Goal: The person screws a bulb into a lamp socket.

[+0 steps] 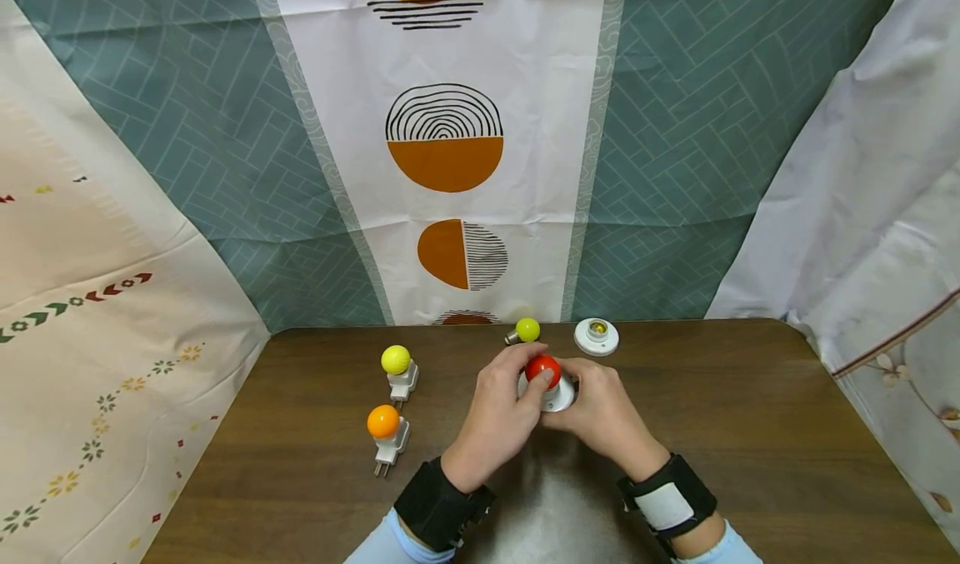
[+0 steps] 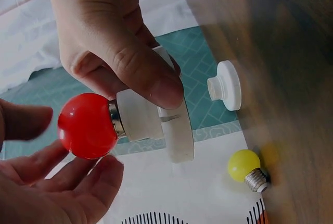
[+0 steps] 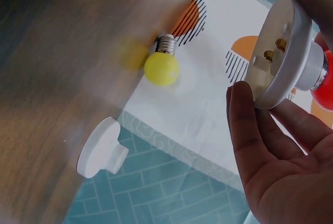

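A red light bulb (image 1: 542, 369) sits in a round white lamp holder (image 2: 179, 140), its metal collar partly showing. My right hand (image 1: 600, 406) grips the lamp holder by its flat base, thumb on one face and fingers at the rim. The right wrist view shows brass screws on the underside of that base (image 3: 273, 62). My left hand (image 1: 495, 406) is around the red bulb. In the left wrist view, fingertips of this left hand (image 2: 57, 187) touch the bulb's lower side, while the thumb (image 2: 28, 122) stands apart from the glass, slightly blurred.
Near the back edge of the wooden table (image 1: 712, 431) lie a loose yellow bulb (image 1: 528, 329) and another white lamp holder (image 1: 596, 341). On the left are two white plug-in holders, one with a yellow bulb (image 1: 396, 360), one with an orange bulb (image 1: 383, 421). Patterned cloth (image 1: 480, 64) hangs behind.
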A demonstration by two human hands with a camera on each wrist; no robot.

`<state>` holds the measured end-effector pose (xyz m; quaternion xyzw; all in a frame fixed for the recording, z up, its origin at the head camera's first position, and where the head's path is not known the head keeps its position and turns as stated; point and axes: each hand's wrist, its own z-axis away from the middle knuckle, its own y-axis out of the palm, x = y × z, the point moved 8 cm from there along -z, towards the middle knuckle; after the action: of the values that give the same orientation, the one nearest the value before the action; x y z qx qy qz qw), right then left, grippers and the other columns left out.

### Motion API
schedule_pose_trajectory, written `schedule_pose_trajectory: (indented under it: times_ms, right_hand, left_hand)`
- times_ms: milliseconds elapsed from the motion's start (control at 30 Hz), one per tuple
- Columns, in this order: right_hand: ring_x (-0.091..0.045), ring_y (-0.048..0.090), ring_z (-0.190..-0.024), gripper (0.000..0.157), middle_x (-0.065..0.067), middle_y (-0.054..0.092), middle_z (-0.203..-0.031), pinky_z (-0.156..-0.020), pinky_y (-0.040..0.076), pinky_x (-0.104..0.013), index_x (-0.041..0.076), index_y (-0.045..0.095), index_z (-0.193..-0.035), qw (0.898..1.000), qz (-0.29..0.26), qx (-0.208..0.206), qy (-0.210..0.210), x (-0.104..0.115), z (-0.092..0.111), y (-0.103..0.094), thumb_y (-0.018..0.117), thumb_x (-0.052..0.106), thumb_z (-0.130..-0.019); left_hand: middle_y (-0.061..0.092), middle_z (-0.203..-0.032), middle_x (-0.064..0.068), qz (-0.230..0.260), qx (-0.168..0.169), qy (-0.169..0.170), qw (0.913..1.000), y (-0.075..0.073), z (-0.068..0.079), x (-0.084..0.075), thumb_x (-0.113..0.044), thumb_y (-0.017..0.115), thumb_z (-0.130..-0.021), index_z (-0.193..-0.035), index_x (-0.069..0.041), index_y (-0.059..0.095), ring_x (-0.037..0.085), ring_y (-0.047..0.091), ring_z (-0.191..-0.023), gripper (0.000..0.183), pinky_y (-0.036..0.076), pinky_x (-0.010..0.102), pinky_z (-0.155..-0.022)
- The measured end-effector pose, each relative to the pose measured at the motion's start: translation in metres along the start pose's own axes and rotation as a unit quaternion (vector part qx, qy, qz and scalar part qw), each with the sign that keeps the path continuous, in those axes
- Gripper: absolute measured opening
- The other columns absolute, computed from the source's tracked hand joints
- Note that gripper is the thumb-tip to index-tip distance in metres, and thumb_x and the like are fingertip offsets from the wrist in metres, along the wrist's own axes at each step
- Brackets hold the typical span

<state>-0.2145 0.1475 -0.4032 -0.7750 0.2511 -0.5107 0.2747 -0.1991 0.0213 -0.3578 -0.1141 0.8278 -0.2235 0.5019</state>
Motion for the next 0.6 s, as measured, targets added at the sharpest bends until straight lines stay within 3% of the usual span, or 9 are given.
schedule_pose_trajectory:
  times_ms: [133,300,467,600]
  right_hand:
    - [-0.006,0.057,-0.082,0.06,0.006,0.061,-0.098,-0.072,0.049,-0.024,0.012,0.064,-0.109,1.0,-0.002,0.0,0.003,-0.001,0.0,-0.002,0.086,0.034,-0.057]
    - [-0.008,0.057,-0.084,0.063,0.005,0.061,-0.1,-0.072,0.049,-0.025,0.011,0.064,-0.11,1.0,0.002,-0.002,0.005,-0.002,-0.001,-0.002,0.087,0.035,-0.056]
    - [-0.008,0.057,-0.084,0.065,0.005,0.061,-0.1,-0.072,0.049,-0.025,0.011,0.064,-0.11,1.0,0.005,-0.001,0.008,-0.002,-0.001,-0.002,0.088,0.036,-0.055]
    - [-0.01,0.057,-0.085,0.066,0.004,0.062,-0.101,-0.073,0.049,-0.026,0.01,0.064,-0.11,1.0,0.004,-0.002,0.004,-0.001,-0.001,-0.002,0.088,0.036,-0.055]
  left_hand:
    - [0.055,-0.112,-0.006,-0.015,-0.041,0.019,0.9989,-0.005,0.001,-0.002,-0.032,0.068,-0.084,-0.116,-0.018,0.059,0.01,0.052,-0.097,0.035,0.045,0.027,-0.081]
    - [0.054,-0.106,-0.007,-0.024,-0.081,-0.011,0.9964,-0.009,0.004,0.003,-0.039,0.07,-0.082,-0.112,-0.018,0.06,0.014,0.054,-0.091,0.038,0.047,0.032,-0.077]
    - [0.055,-0.102,-0.005,-0.024,-0.088,-0.046,0.9948,-0.009,0.005,0.01,-0.043,0.07,-0.081,-0.11,-0.017,0.061,0.017,0.055,-0.088,0.039,0.047,0.033,-0.075]
    - [0.056,-0.1,-0.004,-0.024,-0.082,-0.051,0.995,-0.007,0.006,0.012,-0.043,0.07,-0.081,-0.108,-0.017,0.061,0.017,0.054,-0.087,0.039,0.047,0.033,-0.074]
